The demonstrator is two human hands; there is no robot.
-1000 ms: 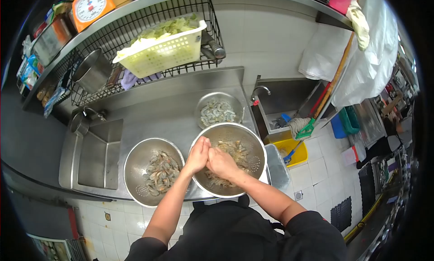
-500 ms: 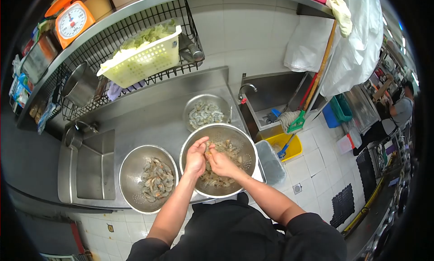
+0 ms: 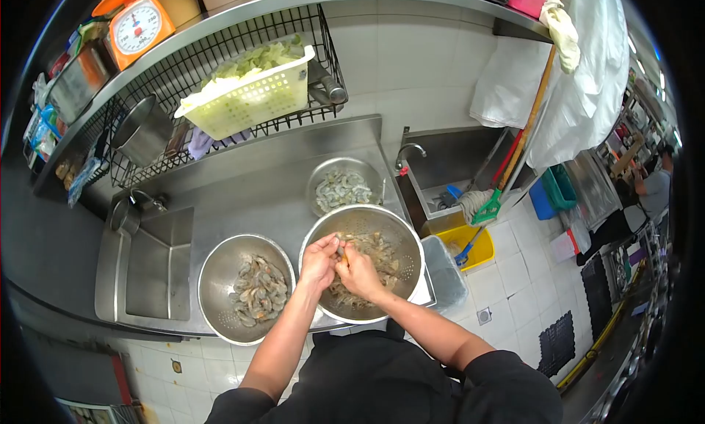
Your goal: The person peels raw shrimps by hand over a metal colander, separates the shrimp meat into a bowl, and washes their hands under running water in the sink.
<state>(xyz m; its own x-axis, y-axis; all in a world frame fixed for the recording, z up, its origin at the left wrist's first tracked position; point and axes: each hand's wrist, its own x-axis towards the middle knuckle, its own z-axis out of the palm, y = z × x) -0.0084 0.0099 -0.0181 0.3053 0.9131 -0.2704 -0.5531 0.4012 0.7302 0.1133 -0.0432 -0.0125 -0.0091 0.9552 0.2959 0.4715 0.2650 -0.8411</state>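
Both hands meet over the left part of a large steel colander (image 3: 402, 284) holding brownish shrimp shells or shrimp. My left hand (image 3: 320, 261) is closed in a pinch on a small shrimp. My right hand (image 3: 358, 273) is closed against it, with something orange-yellow between its fingers, too small to name. To the left a second colander (image 3: 214, 277) holds grey unpeeled-looking shrimp (image 3: 260, 290). Behind the large colander, a smaller steel bowl (image 3: 320, 176) contains pale, peeled-looking shrimp (image 3: 342, 189).
A sink (image 3: 158, 270) is at the left end of the steel counter (image 3: 250, 196). Above it hang a wire rack and a basket of leafy greens (image 3: 253, 93). A clear bin (image 3: 445, 273) and yellow bucket (image 3: 481, 248) stand at right. Another person (image 3: 653, 189) is far right.
Both hands have stayed over the large colander, and their fingers have shifted from clasped to pinching close together. The view has swung left, then partly back.
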